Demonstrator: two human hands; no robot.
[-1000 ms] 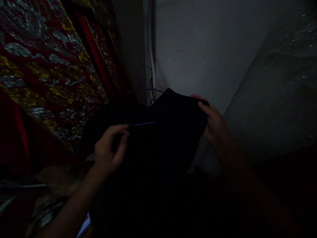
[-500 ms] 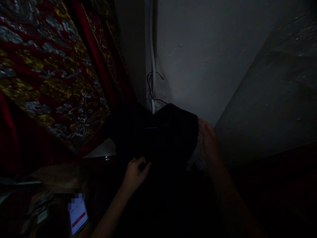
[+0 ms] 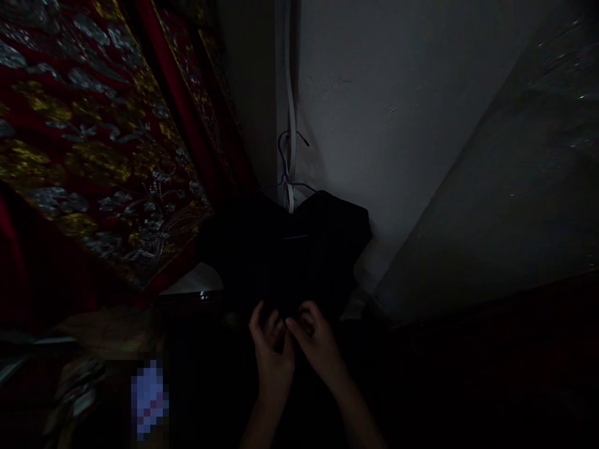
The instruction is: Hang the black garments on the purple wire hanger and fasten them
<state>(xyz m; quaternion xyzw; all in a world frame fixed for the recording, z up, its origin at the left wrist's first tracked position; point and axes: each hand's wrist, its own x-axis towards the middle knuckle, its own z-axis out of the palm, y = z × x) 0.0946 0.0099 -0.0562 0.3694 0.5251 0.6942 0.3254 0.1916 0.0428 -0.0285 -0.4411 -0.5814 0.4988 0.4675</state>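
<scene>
A black garment [image 3: 299, 249] hangs on a thin purple wire hanger [image 3: 286, 168] in a dim corner, against a white cable on the wall. My left hand [image 3: 271, 349] and my right hand [image 3: 316, 346] meet side by side at the garment's front, low down. The fingers of both are curled and pinched together on the dark cloth. What exactly they pinch is lost in the dark.
Red cloth with gold and silver embroidery [image 3: 93, 143] hangs at the left. A grey wall [image 3: 384, 93] stands behind, and a dark glittery sheet [image 3: 515, 187] slopes at the right. A lit phone screen [image 3: 148, 396] glows at the lower left among cluttered items.
My right hand left the garment's right shoulder and came down to the middle. My left hand shifted slightly right. Both now meet at the garment's front.
</scene>
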